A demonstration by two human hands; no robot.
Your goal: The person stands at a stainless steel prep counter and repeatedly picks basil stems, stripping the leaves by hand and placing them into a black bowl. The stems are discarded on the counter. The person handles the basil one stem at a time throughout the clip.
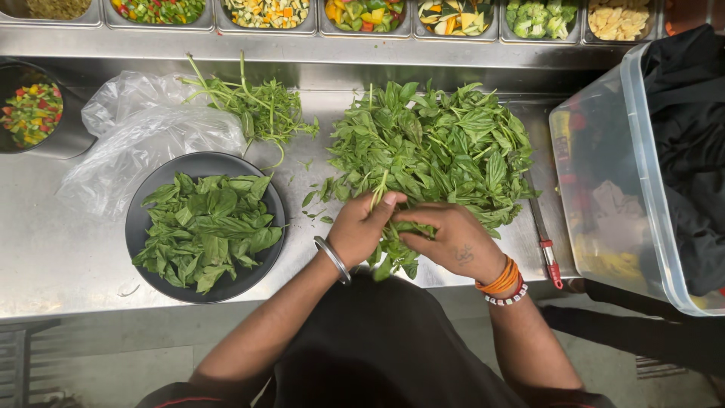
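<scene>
Picking leaves off a basil sprig (389, 253), we have both hands closed on it at the near edge of the counter (60, 257). Our left hand (362, 227) pinches the stem upright between thumb and curled fingers, and our right hand (445, 238) closes its fingertips on the leaves just beside that grip; the sprig's lower leaves hang below both hands. To do this well, we judge it best to keep the stem steady in the left and pull leaves away with the right in short tugs close to the stalk, so they come off whole rather than torn or bruised.

Just beyond the hands lies the big heap of unpicked basil (434, 143), touching our fingers. To the left of the left hand sits a dark plate (143, 204) piled with picked leaves (208, 227), near enough to drop leaves into without stretching. Beyond the plate are bare stems (257, 106) and a crumpled clear bag (143, 128). To the right of the right hand a red-handled peeler (547, 245) lies on the counter, and past it stands a clear plastic bin (612, 189).

We work at a stainless steel counter in a commercial kitchen. Far beyond the heap runs a row of steel pans (362, 34) holding chopped vegetables of many colours.
</scene>
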